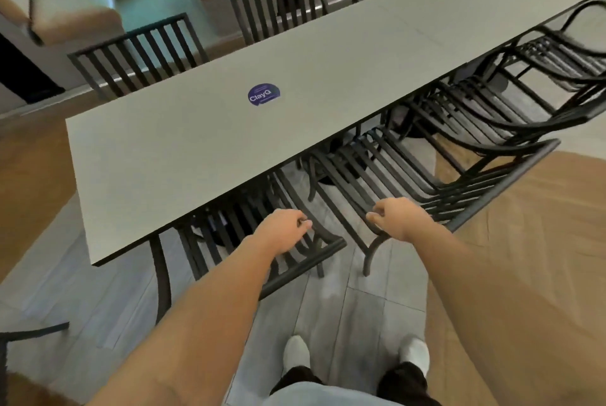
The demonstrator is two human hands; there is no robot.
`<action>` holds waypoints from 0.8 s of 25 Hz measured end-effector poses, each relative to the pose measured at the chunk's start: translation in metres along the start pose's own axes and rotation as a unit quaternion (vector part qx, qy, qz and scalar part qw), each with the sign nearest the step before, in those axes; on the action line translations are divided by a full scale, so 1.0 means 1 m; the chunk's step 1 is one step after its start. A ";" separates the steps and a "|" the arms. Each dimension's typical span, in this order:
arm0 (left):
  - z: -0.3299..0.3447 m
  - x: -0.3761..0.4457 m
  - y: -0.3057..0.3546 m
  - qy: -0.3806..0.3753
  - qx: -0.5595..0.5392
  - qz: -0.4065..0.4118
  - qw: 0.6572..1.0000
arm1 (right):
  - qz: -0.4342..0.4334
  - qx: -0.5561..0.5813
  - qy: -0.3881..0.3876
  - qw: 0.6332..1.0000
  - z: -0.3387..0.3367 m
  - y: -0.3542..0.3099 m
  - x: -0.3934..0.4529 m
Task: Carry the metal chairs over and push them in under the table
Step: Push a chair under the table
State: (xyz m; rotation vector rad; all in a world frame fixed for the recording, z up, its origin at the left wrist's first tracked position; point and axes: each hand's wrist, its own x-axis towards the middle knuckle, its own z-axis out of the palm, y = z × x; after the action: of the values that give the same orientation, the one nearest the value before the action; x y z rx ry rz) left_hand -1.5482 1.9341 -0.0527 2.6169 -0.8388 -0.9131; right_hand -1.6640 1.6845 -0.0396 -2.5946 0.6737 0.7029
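Note:
A long grey table (203,149) runs from the near left to the far right. Black metal slatted chairs stand along both sides. The near chair (305,263) is tucked partly under the table end, its top rail toward me. My left hand (282,230) lies over this chair's slats, fingers curled around its right side rail. A second chair (475,182) stands to the right, pushed in under the table edge. My right hand (400,218) curls over the left corner of that chair's frame, above its bent leg.
More chairs (541,90) line the near side further right, and several chair backs (141,51) stand along the far side. A round purple sticker (264,94) is on the tabletop. Another dark frame piece (32,332) shows at the lower left. My feet (296,351) stand on grey floorboards.

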 end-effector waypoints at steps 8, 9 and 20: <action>0.046 0.054 0.180 -0.007 0.006 0.038 0.999 | 0.023 0.004 0.036 0.999 -0.053 0.191 -0.016; 0.054 0.058 0.199 -0.011 0.005 0.037 0.999 | 0.019 0.000 0.037 0.999 -0.058 0.211 -0.016; 0.098 0.124 0.307 -0.041 -0.012 0.015 0.999 | 0.006 -0.021 0.040 0.999 -0.113 0.328 0.020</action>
State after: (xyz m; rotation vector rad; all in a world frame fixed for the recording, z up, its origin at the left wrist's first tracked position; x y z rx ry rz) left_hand -1.6657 1.6100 -0.0664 2.5539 -0.8792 -1.0217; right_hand -1.7806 1.3576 -0.0315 -2.6705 0.7056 0.6264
